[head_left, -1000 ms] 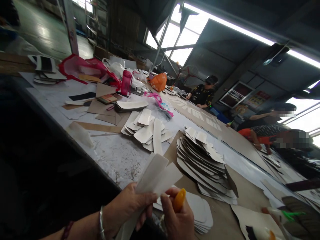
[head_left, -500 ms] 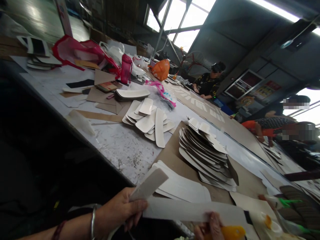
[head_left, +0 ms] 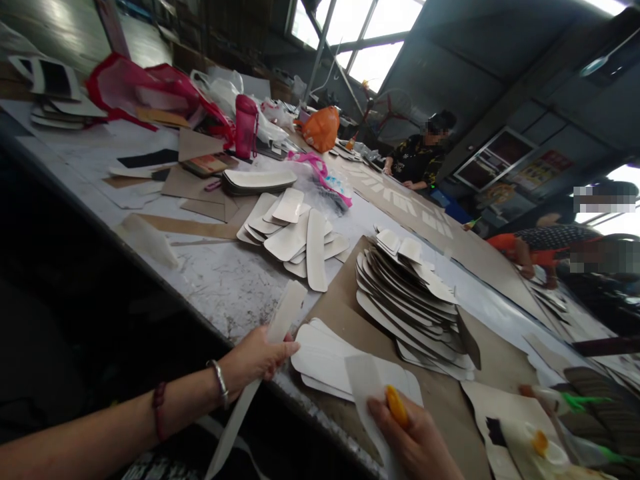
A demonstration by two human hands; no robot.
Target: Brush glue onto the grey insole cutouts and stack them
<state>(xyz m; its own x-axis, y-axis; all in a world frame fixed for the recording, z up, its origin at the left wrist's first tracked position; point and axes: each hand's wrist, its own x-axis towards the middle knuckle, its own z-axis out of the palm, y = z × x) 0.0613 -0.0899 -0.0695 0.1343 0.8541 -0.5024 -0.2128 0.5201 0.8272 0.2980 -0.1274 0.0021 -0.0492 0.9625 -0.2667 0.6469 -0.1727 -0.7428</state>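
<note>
The left hand (head_left: 263, 353) was closed, thumb over fingers, around a long white strip (head_left: 289, 310) at the near edge of the worktop (head_left: 213, 277), its lower end hanging past that edge. The right hand (head_left: 415, 430), also closed, gripped a translucent strip (head_left: 361, 383) and a yellow handle (head_left: 397, 405). Half a second earlier, the translucent strip stretched between both hands; now they stood apart, and the low stack of white pieces (head_left: 325, 357) near that edge showed more fully.
</note>
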